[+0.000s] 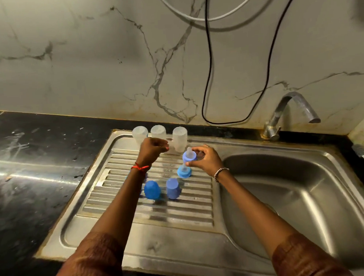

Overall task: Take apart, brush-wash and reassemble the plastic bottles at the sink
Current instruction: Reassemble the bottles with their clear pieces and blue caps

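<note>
While bottles (180, 135) stand behind, right grip (207, 160) pinches nipple (189, 156)

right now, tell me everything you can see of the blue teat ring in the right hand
A blue plastic screw ring with a clear, soft-looking teat standing up through its middle, roughly upright. The right hand pinches its side, holding it over the ribbed steel drainboard. A matching ring sits on the drainboard just nearer the camera; a clear bottle stands behind. Blur hides finer detail.
</note>
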